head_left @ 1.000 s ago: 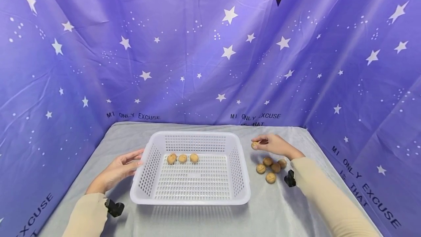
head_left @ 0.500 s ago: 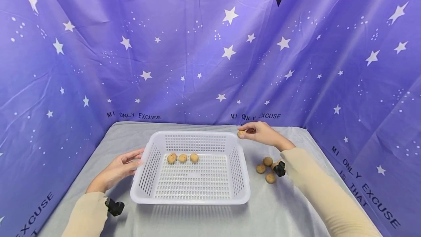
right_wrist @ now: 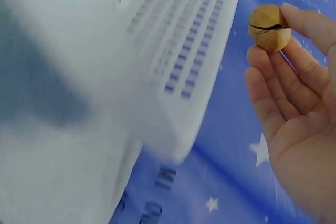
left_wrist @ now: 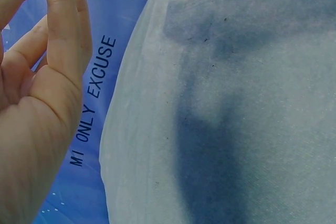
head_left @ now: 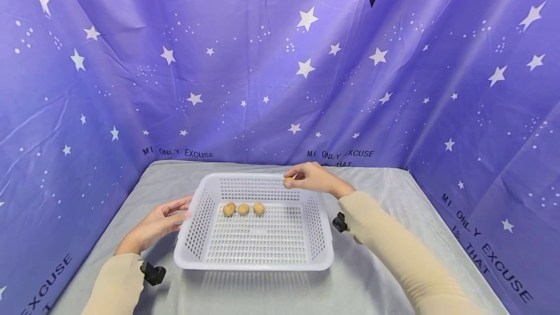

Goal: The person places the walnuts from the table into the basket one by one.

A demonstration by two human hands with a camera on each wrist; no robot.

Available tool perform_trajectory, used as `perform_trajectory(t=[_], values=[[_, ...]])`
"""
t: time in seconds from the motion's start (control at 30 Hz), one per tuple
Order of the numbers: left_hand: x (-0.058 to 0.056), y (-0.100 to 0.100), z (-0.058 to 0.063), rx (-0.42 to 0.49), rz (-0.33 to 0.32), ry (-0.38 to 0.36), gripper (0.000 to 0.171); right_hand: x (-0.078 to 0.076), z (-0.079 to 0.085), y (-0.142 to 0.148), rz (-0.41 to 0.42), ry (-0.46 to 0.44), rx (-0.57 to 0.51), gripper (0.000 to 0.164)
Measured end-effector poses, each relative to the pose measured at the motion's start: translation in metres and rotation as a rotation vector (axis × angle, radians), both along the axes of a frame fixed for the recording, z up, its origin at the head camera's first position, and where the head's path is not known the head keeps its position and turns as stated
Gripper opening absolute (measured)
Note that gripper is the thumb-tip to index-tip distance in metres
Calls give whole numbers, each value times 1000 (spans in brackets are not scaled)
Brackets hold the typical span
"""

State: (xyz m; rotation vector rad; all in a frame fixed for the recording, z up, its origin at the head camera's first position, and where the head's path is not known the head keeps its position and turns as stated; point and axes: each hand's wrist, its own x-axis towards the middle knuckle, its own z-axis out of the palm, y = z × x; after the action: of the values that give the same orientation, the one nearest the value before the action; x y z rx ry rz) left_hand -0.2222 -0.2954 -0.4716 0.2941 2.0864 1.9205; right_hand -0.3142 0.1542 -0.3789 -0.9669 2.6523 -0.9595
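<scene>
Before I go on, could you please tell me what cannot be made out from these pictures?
Most of a walnut outside the basket: head view, behind the right sleeve.
Some fingertips of the left hand: left wrist view, cut off by the top edge.
Part of the right hand: right wrist view, cut off by the right edge.
Detail of the near rim: right wrist view, blurred.

Counting around the centre of one basket [head_left: 253,267] in the head view, three walnuts [head_left: 243,209] lie inside toward eleven o'clock. A fourth walnut [head_left: 288,182] is in the right hand [head_left: 316,179], between one and two; part of a fifth walnut [head_left: 358,239] shows at three. Two hands, counting the left hand [head_left: 155,222] at nine. Two black wrist devices, one left device [head_left: 153,273] at eight, one right device [head_left: 339,222] at three.
</scene>
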Motion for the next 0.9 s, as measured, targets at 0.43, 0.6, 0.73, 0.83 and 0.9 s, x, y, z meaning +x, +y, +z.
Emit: perform_trajectory(t=[0.43,0.6,0.73,0.83,0.9], values=[[-1,-1,-2,-9,9,1,65,-1,-36,-46,5,-93,10,31],[-1,-1,-2,-7,9,5,65,-2,-52,-54,-6,-117,48,31],[0,0,-2,-6,12,8,64,0,-63,-58,-31,-140,83,29],[0,0,-2,-8,14,10,64,2,-68,-60,-75,-170,117,29],[0,-1,-3,-10,16,10,64,2,-70,-61,-92,-178,135,29]])
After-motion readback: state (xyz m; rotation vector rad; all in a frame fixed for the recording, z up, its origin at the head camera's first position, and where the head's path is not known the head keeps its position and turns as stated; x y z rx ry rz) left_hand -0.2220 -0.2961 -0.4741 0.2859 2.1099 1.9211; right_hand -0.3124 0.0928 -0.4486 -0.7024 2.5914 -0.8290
